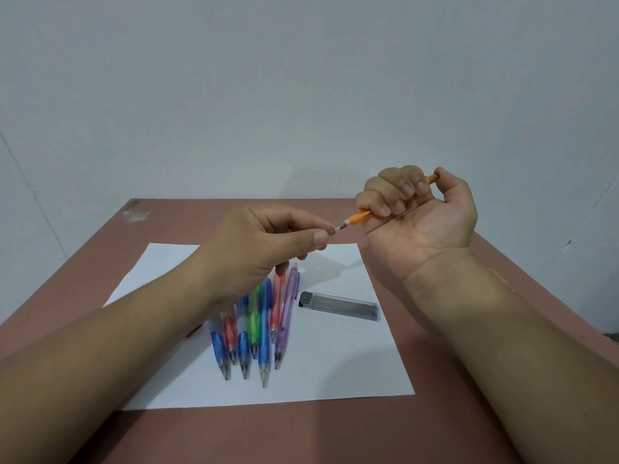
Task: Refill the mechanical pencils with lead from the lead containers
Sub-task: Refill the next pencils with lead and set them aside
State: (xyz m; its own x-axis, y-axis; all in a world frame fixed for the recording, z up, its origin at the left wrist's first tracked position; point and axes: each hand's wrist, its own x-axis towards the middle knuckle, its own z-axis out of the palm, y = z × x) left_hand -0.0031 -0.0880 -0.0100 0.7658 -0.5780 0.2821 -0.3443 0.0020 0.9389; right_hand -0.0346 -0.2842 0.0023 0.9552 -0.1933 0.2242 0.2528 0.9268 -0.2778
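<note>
A reddish-brown table stands against a pale wall, and on it lies one white sheet of paper.

At the left, the left hand hovers above the sheet, thumb and forefinger brought together right at the metal tip of an orange mechanical pencil. Whether a lead is pinched between them is too fine to tell. The other fingers curl loosely beneath.

Below that hand, on the paper, a cluster of mechanical pencils lies side by side, touching, with tips toward the viewer. Seven can be counted: three blue, two red, one green and one purple. Their far ends are partly hidden under the left hand, so more could be concealed.

Just right of the cluster, apart from it, one clear lead container with a dark cap lies flat on the sheet, the capped end nearest the pencils.

At the right, the right hand is raised palm toward the viewer, all four fingers curled tightly round the orange pencil's barrel, thumb at its rear end. The pencil slants down and left, its tip meeting the left fingertips.
</note>
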